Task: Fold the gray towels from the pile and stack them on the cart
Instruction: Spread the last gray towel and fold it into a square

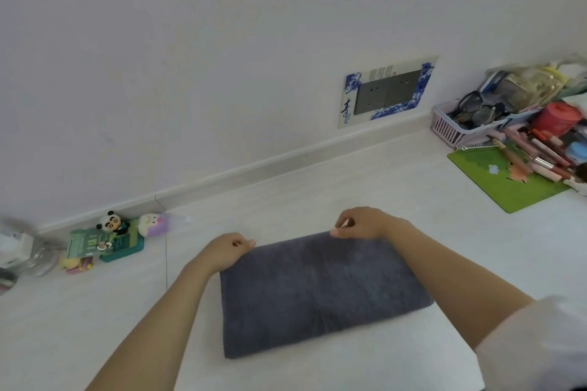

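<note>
**Squaring the far edge before the next fold**

The dark gray terry towel (320,292), already folded into a thick rectangle, lies flat on the pale white tabletop (397,174), near the front edge and between the person's forearms. The left hand (227,251) pinches its far left corner with curled fingers; the right hand (362,225) pinches the far edge toward its right end. To do this well, both pinches should catch every layer, move evenly, and bring the far edge onto the near one so the corners match, then smooth it flat. At far right sit a green mat (505,187) and a pink basket (448,127); small toy figures (111,241) stand at left. No cart or pile is visible.
</note>
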{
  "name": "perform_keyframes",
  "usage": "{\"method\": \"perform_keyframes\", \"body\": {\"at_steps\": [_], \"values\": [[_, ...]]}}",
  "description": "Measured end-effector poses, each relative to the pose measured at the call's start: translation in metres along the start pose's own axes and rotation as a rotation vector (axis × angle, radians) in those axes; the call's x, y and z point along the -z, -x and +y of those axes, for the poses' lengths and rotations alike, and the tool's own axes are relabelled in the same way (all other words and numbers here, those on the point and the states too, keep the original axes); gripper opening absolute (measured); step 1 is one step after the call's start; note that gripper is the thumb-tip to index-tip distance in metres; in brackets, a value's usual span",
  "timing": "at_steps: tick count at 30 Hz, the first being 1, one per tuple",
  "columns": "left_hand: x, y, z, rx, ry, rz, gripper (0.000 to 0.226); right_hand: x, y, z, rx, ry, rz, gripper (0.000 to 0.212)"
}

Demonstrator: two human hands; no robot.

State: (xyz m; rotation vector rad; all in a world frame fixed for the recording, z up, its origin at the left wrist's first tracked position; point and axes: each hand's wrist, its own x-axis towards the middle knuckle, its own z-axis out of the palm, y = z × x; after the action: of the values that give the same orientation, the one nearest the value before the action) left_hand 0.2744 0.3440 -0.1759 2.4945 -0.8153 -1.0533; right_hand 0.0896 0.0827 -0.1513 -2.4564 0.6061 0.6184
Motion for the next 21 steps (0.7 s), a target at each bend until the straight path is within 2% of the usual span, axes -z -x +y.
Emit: {"method": "perform_keyframes", "body": {"at_steps": [2,3,5,9,13,16,17,19,21], "values": [[-0.018,-0.006,-0.005,0.011,-0.063,0.002,0.037,-0.015,-0.011,0.008,-0.029,0.125,-0.046,0.051],[-0.024,-0.011,-0.008,-0.005,-0.154,0.035,0.034,-0.020,-0.019,0.011,-0.024,0.166,-0.045,0.046],[-0.033,-0.009,-0.003,-0.090,-0.312,0.169,0.028,-0.030,-0.023,0.017,-0.012,0.165,0.032,0.033],[-0.038,-0.004,0.008,-0.137,-0.415,0.362,0.029,-0.042,-0.028,0.026,-0.011,0.100,0.166,0.028],[-0.041,-0.017,0.016,-0.049,-0.517,0.347,0.040,-0.052,-0.034,0.034,0.002,0.116,0.240,0.026],[-0.052,-0.029,0.024,0.031,-0.621,0.349,0.042,-0.066,-0.034,0.027,-0.005,0.286,0.432,0.029],[-0.061,-0.027,0.027,0.003,-0.617,0.381,0.044,-0.074,-0.030,0.020,-0.006,0.298,0.505,0.032],[-0.083,-0.025,0.034,-0.185,-0.519,0.415,0.047,-0.091,-0.027,0.008,0.083,0.231,0.595,0.038],[-0.105,-0.019,0.032,-0.346,-0.514,0.332,0.054,-0.111,-0.022,0.002,0.141,0.238,0.508,0.048]]}}
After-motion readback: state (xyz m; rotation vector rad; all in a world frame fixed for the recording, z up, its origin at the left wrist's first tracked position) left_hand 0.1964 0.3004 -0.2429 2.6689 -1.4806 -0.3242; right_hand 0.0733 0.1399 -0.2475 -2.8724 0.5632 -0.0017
